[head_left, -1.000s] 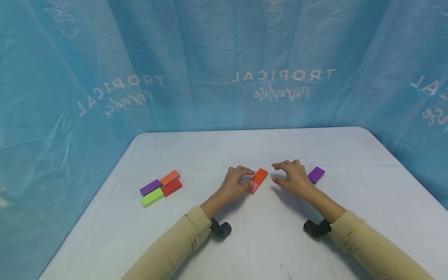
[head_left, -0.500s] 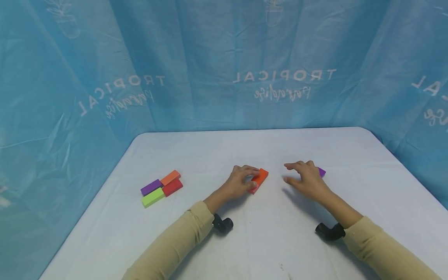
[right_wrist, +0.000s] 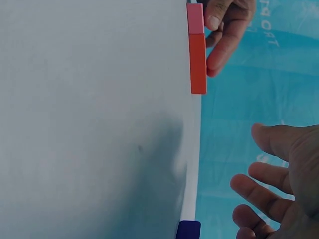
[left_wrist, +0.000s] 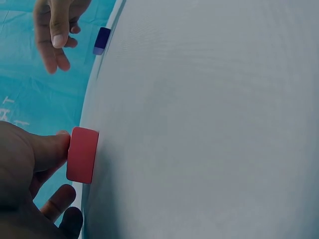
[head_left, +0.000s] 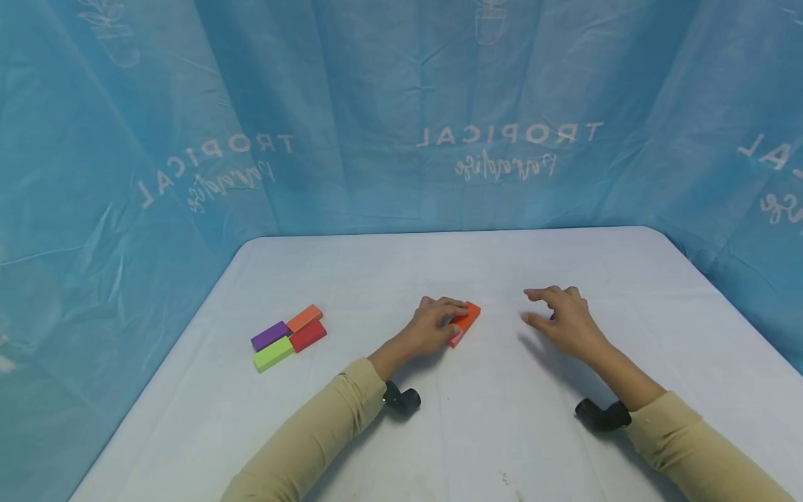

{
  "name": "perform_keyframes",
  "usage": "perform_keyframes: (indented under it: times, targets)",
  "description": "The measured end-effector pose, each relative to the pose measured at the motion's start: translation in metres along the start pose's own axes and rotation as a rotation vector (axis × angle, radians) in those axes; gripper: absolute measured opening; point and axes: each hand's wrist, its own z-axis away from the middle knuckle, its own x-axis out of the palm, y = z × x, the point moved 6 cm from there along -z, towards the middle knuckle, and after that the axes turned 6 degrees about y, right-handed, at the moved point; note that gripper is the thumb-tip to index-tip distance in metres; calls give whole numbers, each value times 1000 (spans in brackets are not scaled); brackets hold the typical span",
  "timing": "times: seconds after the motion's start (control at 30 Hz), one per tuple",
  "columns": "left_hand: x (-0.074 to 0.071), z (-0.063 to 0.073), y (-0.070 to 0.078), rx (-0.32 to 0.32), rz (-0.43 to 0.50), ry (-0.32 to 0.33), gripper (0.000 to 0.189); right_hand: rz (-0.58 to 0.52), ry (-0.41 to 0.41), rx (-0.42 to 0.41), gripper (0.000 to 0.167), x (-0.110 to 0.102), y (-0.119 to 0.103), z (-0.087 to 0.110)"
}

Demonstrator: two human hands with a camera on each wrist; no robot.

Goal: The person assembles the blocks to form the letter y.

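An orange block (head_left: 472,314) lies end to end with a pinkish-red block (right_wrist: 196,19) in the middle of the table. My left hand (head_left: 428,328) rests on them from above. In the right wrist view its thumb touches the top of the pinkish-red block, and a fairly straight finger lies along the orange one. My right hand (head_left: 569,324) hovers to the right, fingers and thumb spread apart, holding nothing. Beneath it is a purple block (right_wrist: 189,230), hidden by that hand in the head view but visible in the left wrist view too.
At the left of the white table (head_left: 376,272) several blocks sit together: purple (head_left: 270,335), orange (head_left: 304,318), red (head_left: 308,336) and lime green (head_left: 273,354). A blue printed curtain (head_left: 376,174) hangs around the far and side edges.
My right hand has moved rightward, away from the middle blocks, and now covers the purple block. The left hand has shifted slightly right, further over the orange and pinkish-red blocks.
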Motion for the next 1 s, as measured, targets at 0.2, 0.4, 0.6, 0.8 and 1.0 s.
perform_keyframes:
  times: [0.2,0.4,0.6,0.8,1.0]
  targets:
    - [1,0,-1,-13,-13,0,37,-4,26,3,43,-5,7,0]
    - [2,-1,-2,-30,-21,-3,39,22,50,7,47,-10,16,2]
    - [1,-1,-3,-37,-23,0,39,65,-10,67,57,-14,31,5]
    - [1,0,-3,-37,-5,0,38,87,-44,113,65,-17,46,6]
    - [1,0,-3,-29,-5,0,38,128,-76,140,72,-18,56,7]
